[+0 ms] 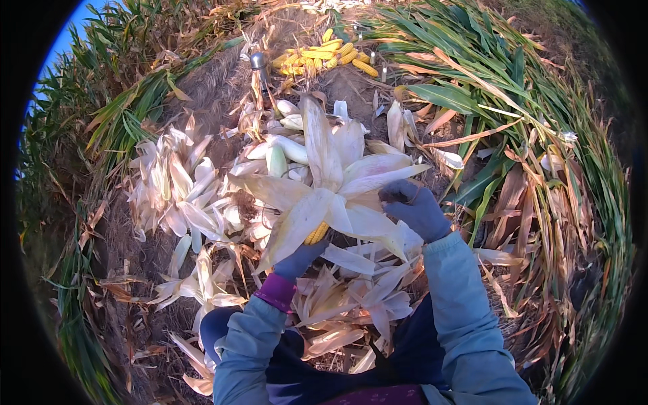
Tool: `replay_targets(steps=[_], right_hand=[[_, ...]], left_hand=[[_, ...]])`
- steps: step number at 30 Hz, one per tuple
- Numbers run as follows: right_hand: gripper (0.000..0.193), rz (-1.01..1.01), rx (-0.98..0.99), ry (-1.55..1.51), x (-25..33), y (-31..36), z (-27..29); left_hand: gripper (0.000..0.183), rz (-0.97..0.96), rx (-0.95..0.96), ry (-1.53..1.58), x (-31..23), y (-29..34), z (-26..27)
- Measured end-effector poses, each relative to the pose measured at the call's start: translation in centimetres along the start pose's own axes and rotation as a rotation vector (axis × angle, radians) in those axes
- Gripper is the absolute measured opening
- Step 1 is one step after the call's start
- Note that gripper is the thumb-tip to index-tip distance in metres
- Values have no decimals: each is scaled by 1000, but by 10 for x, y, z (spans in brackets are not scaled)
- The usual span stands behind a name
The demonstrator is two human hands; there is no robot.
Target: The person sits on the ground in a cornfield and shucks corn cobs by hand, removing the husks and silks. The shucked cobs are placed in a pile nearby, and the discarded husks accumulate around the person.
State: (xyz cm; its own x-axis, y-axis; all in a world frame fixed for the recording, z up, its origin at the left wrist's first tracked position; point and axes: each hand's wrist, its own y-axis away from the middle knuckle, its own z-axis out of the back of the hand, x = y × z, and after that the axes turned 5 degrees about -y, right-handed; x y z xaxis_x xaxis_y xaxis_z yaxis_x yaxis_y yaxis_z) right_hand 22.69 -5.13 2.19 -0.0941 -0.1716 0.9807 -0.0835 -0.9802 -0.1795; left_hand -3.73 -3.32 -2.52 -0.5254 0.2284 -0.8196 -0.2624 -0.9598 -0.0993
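My left hand [297, 262], in a grey glove, is closed round a yellow ear of corn [316, 233]. Pale husk leaves [324, 202] splay outward from the ear like a star and hide much of it. My right hand [420, 212], gloved in grey too, is beside the right-hand husk leaves with its fingers curled. A dark patch shows at those fingers; what they hold, if anything, I cannot make out. Just beyond the splayed husk lie several unhusked ears [287, 148] in pale, partly green husks.
Husked yellow cobs [324, 55] lie heaped at the far side. A dark-capped bottle-like object [258, 62] stands left of them. Loose husks [179, 179] pile up at the left and between my legs. Cut green and dry stalks [513, 115] line the right; standing corn [88, 88] borders the left.
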Motion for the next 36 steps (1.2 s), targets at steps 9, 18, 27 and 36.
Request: replay_targets(steps=[9,18,27,36], right_hand=[[25,-326,151,-112,0,-1,-23],[31,-289,-52,-582,5,-1,-36],[40,-252,-229,-855,-31,-12,-48],[41,-188,-632,-636,-76,-27,-45]], left_hand=[[70,-61,78,88,-1,2,-6],[68,-71,263,77,11,-2,-11],[60,66,353,69,2,11,-21],[65,-242,244,-217,16,8,-49]])
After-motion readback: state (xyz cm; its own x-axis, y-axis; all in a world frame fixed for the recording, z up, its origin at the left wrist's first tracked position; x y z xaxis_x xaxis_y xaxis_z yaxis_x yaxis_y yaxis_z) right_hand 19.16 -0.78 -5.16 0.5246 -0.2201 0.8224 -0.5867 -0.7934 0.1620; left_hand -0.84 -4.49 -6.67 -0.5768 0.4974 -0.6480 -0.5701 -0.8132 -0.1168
